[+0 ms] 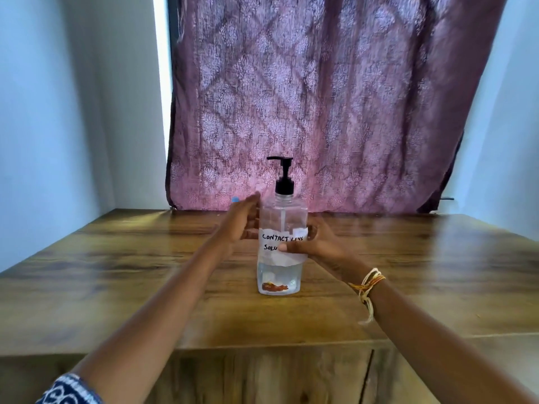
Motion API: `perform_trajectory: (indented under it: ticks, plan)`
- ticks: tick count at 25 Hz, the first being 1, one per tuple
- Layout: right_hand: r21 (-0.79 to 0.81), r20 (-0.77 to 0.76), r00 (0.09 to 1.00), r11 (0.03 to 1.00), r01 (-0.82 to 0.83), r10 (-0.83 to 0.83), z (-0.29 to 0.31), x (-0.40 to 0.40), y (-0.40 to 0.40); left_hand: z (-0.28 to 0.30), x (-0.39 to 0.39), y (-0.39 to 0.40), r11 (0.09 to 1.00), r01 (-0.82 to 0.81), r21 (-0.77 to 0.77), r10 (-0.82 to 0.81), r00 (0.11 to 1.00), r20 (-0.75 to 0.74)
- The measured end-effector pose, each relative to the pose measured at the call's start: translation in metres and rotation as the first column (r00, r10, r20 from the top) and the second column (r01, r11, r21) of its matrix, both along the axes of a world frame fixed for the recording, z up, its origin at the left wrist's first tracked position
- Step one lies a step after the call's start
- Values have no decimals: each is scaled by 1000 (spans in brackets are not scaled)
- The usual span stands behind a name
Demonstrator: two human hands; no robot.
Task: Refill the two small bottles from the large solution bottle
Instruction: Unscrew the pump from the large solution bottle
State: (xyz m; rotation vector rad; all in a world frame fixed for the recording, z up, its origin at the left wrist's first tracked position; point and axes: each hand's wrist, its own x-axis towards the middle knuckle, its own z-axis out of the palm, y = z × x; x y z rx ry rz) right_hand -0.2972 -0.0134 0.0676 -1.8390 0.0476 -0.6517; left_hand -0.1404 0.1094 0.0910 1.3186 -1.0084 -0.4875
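The large solution bottle [282, 217] stands upright in the middle of the wooden table [116, 272]. It is clear, with a black pump [284, 176] and a white handwritten label reading "CONTACT LENS SOLU". Liquid fills only its lowest part. My right hand [320, 246] grips it from the right, thumb across the label. My left hand [242, 223] is open just left of the bottle, fingers stretched forward and slightly blurred, holding nothing. A small blue tip [235, 199] peeks out behind my left hand; I cannot tell what it belongs to. No small bottle shows clearly.
A patterned purple curtain [320, 97] hangs right behind the table's far edge. Pale walls close in on both sides. The table's front edge runs below my forearms, with a cabinet front under it.
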Motion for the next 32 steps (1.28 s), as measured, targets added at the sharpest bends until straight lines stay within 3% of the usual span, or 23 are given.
perform_trajectory:
  ticks: [2,5,9,14,17,22,27,32]
  plan:
    - [-18,1,1000,1000,-12,12,-1,-8,7,19,-10,8,998,49,-25,-48,998,31]
    - [15,-45,999,1000,-10,11,6,-16,12,35,-25,11,997,73,27,-77,978,194]
    - [59,15,990,989,138,-139,38,-28,15,36,-39,11,998,17,66,-36,950,310]
    - [-154,200,904,899,410,-378,89,-16,37,30,-36,6,999,18,26,-23,983,180]
    - [-257,158,868,829,497,-471,97,-2,46,24,-36,4,999,35,-2,-35,993,109]
    - [-268,165,810,765,586,-562,93,5,39,20,-39,2,998,23,-52,-21,999,47]
    - [-303,211,839,783,543,-501,92,8,34,18,-37,3,997,25,-68,-23,999,41]
    - [-276,195,922,884,378,-333,95,9,27,19,-37,3,997,1,-73,3,999,51]
